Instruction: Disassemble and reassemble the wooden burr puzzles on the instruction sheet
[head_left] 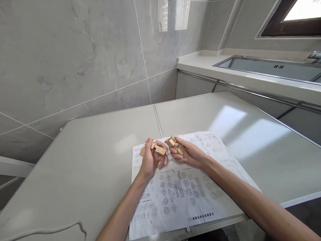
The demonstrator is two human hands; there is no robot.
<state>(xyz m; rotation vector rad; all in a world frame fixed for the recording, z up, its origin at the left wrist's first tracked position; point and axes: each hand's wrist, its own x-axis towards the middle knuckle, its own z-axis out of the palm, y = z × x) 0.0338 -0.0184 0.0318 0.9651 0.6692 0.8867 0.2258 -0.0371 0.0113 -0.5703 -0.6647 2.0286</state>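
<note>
My left hand (148, 164) is closed around several notched wooden puzzle pieces (160, 150), which stick out past the thumb and below the fingers. Close beside it, my right hand (189, 153) grips more wooden puzzle pieces (177, 147) between thumb and curled fingers. A small gap separates the two groups. Both hands are held over a large printed sheet (180, 204) covered with small line drawings of block shapes. The fingers hide parts of the pieces, so how they fit together cannot be fully made out.
The sheet lies on a pale table (100, 160) with a seam across it, its front edge near my body. Behind stands a grey tiled wall (75, 60). To the right are a counter with a sink (271, 68) and a window (301, 13). A cord-like strip (50, 230) shows at lower left.
</note>
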